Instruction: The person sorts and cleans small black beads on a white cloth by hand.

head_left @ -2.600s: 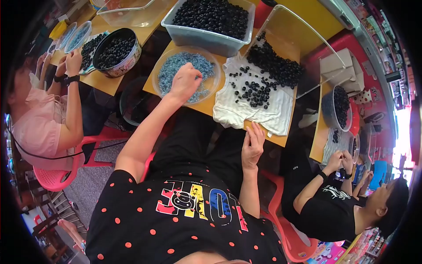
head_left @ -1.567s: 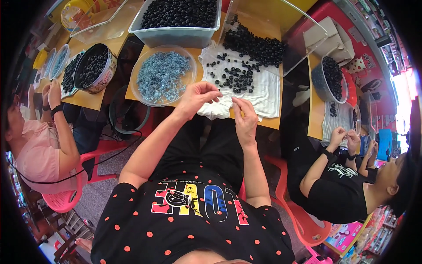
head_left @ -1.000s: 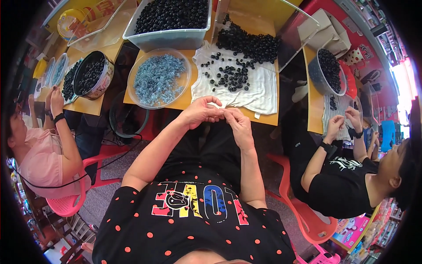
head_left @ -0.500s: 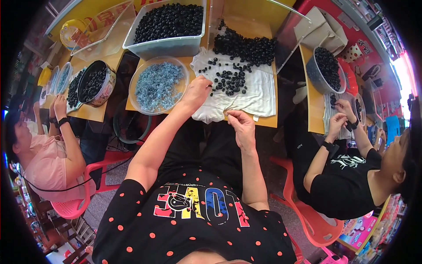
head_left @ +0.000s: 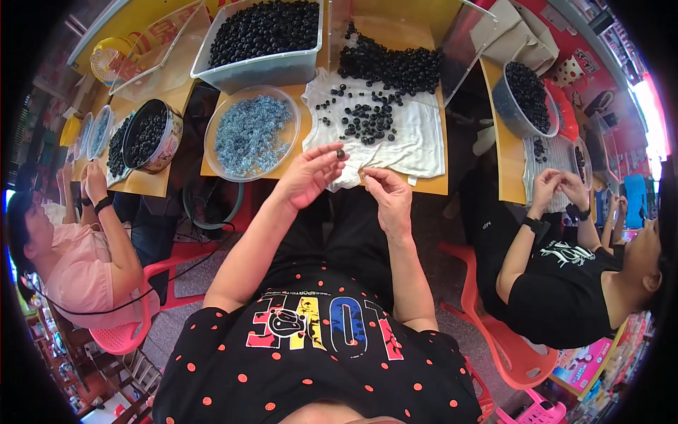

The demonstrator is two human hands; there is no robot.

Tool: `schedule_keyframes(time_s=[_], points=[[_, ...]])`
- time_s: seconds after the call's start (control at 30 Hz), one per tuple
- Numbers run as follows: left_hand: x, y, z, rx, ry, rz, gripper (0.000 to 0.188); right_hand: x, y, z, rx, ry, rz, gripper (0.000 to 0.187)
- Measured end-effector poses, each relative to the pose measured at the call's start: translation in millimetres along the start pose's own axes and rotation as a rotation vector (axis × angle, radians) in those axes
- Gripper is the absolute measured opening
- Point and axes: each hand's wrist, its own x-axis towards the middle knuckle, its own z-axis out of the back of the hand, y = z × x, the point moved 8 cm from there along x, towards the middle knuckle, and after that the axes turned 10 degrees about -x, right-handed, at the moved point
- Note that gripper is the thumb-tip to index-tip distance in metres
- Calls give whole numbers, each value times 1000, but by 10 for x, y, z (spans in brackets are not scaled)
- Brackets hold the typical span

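My left hand (head_left: 314, 174) is turned partly palm up in front of the white cloth (head_left: 420, 145), with a single dark round bead (head_left: 341, 153) held at its fingertips. Just to the right, my right hand (head_left: 390, 201) is closed in a pinch near the cloth's front edge; what sits between its thumb and finger is too small to make out. Scattered black beads (head_left: 369, 121) lie on the cloth beyond both hands, and a thick heap of black beads (head_left: 395, 71) covers its far part. Left of my left hand, a round clear tray (head_left: 296, 127) holds small light-blue pieces.
A large clear tub (head_left: 272, 74) full of black beads stands behind the tray. At the left sits a person in pink beside a round tin (head_left: 152, 164) of beads; at the right, a person in black works near a grey bowl (head_left: 505, 109). Clear panels (head_left: 466, 53) rise behind.
My left hand has drawn back from the loose beads toward my right hand and turned its palm upward, with a bead at its fingertips. My right hand stays pinched in nearly the same place.
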Motion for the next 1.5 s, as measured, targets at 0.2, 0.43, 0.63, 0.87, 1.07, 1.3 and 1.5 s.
schedule_keyframes(time_s=[0.2, 0.43, 0.63, 0.87, 1.07, 1.3, 1.5], points=[[-269, 255, -12, -255, 19, 82, 35, -53, 51, -68, -17, 9, -3, 17], [-349, 321, -15, -117, -23, 40, 30, -126, 305, -141, -258, -2, 189, 15], [-400, 340, -38, -40, -50, 22, 28, -165, 375, -214, -340, -8, 177, 13], [-434, 336, -7, -102, -60, 32, 25, -169, 365, -230, -348, -13, 190, 13], [-437, 344, 45, -104, -52, 22, 24, -204, 456, -268, -483, -23, 283, 14], [-457, 356, 67, -43, -100, -16, 17, -262, 566, -340, -678, -20, 364, 16], [-427, 381, 140, -89, -155, -65, 18, -286, 637, -506, -893, -18, 596, 19]])
